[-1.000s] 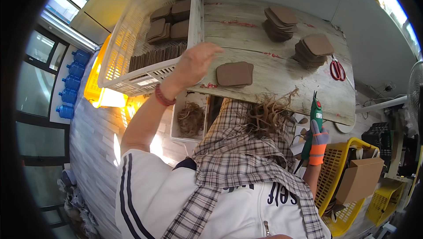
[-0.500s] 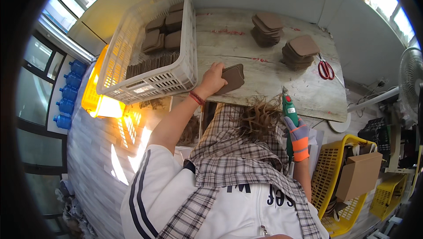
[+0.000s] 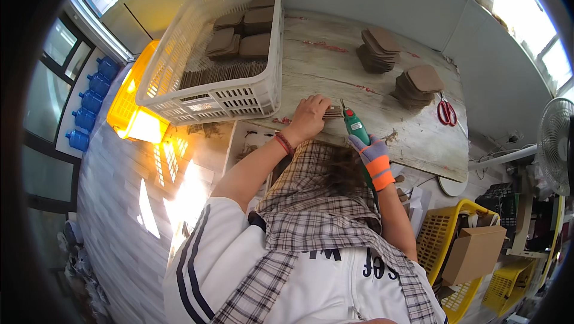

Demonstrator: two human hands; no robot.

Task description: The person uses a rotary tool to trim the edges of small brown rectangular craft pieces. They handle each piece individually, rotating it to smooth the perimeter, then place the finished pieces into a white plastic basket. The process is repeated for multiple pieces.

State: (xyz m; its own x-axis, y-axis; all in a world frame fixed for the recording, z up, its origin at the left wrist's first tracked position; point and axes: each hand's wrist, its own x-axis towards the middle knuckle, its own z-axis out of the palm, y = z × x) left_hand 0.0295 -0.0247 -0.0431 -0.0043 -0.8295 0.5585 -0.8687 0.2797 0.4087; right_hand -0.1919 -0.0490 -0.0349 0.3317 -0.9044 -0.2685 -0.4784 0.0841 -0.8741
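Observation:
My bare left hand (image 3: 308, 119) is closed on a small stack of brown pads (image 3: 333, 112), turned on edge at the near side of the table. In my gloved right hand (image 3: 372, 158) is a green handheld power tool (image 3: 357, 126), with its narrow metal tip pointing up beside the right end of the pads. Whether the tip touches them I cannot tell. A blurred brown clump of scraps (image 3: 339, 170) lies on my checked apron (image 3: 299, 171).
At the left stands a white plastic crate (image 3: 272, 94) with several brown pads. Two pad stacks, one farther back (image 3: 379, 49) and one nearer (image 3: 418, 85), stand on the wooden table (image 3: 323, 61), near red-handled scissors (image 3: 445, 113). A yellow basket (image 3: 430, 234) and a fan (image 3: 553, 144) are at the right.
The pads have gone from lying flat to standing on edge in my left hand. My right hand has brought the tool left and up, close to them. The head view has shifted slightly.

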